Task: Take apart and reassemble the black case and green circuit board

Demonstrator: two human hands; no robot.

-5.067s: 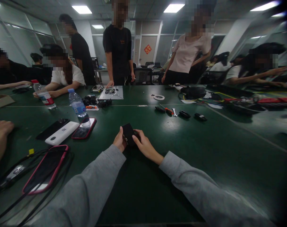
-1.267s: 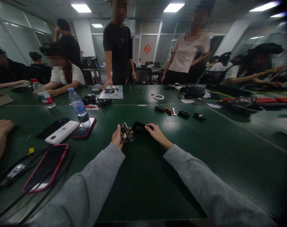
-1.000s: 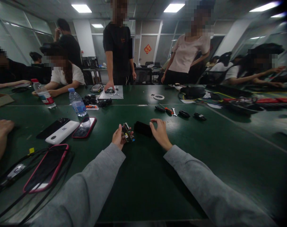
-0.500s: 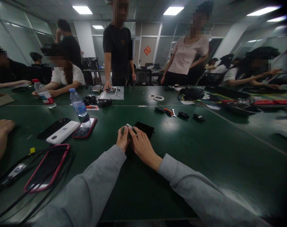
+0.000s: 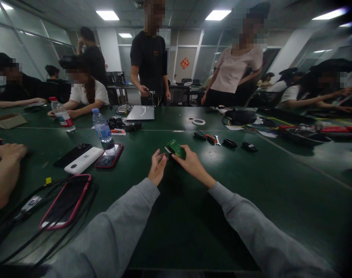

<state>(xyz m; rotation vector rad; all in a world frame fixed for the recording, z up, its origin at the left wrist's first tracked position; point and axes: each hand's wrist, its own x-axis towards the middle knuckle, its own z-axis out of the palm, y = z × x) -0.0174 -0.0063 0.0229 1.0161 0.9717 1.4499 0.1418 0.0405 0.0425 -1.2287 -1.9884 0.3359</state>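
Note:
A green circuit board (image 5: pixel 176 149) is tilted above the green table (image 5: pixel 176 231), gripped at its right side by my right hand (image 5: pixel 191 164). My left hand (image 5: pixel 158 166) is just left of the board, its fingers apart and nothing in them. Whether its fingertips touch the board's lower left corner I cannot tell. Something dark lies under the board, mostly hidden by it and my right hand.
Left of my hands lie a red-edged phone (image 5: pixel 109 155), a white power bank (image 5: pixel 83 160), a pink-cased phone (image 5: pixel 66 201) and black cables. Bottles (image 5: pixel 102 125) stand behind them. Screwdrivers and a wrench (image 5: pixel 218 140) lie beyond my right hand. Another person's arm (image 5: pixel 7 173) rests at far left.
My left hand has come off the held item. My right hand has turned and lifted it, so its green face shows. The standing person's hand has risen from the silver laptop with a cabled item.

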